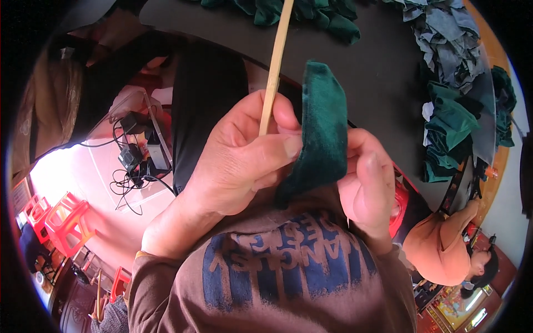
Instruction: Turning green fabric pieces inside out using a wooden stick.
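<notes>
A flat, light wooden stick [279, 51] slants up from my left hand [236, 152], which is closed round its lower end. The thumb of that hand also presses on the left edge of a dark green velvet piece [326, 119]. This narrow piece stands upright in front of my chest, its top end rounded off and its lower end bending to the left. Along its right edge, the curled fingers of my right hand [367, 180] grip the velvet, with the fingertips partly hidden behind it.
A dark table [383, 83] lies ahead, bearing green velvet pieces [333, 22] at its far side. Grey cloth pieces [444, 41] and more green velvet [449, 122] are heaped at right. Another person [438, 250] sits at lower right. Cables and adapters [133, 152] and red stools [66, 222] are at left.
</notes>
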{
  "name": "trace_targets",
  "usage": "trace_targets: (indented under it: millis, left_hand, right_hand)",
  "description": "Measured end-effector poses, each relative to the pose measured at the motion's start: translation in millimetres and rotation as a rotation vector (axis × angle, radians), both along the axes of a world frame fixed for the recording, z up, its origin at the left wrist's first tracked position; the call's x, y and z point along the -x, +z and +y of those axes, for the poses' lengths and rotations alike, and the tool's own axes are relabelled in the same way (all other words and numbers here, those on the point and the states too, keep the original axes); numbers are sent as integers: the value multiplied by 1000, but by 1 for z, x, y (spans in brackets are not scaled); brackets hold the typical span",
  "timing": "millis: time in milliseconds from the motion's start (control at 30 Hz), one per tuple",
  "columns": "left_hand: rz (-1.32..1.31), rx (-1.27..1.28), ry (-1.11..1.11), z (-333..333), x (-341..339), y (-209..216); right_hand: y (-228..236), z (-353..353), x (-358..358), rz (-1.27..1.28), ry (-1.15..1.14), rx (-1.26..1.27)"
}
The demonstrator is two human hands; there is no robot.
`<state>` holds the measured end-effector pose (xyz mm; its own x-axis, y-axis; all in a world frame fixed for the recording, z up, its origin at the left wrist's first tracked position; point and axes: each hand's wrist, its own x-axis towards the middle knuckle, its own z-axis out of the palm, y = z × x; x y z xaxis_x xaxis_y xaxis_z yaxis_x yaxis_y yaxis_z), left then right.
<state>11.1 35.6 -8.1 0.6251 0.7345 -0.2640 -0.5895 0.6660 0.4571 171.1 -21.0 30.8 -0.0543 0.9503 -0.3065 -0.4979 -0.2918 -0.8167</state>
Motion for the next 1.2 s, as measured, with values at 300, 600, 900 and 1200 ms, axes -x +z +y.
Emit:
trace_targets:
  millis: [300,600,900,1200]
  left_hand:
    - [21,-107,24,-2,6,17]
    - [109,-246,0,-10,9,27]
    - [320,-380,31,-16,12,28]
    - [666,-770,43,-23,7,27]
  right_hand:
    - [6,2,7,-52,35,-56]
    - [14,-3,8,-65,-6,-61]
    - [3,-7,1,-1024,-284,-676]
    - [10,-3,4,-1009,-12,-560]
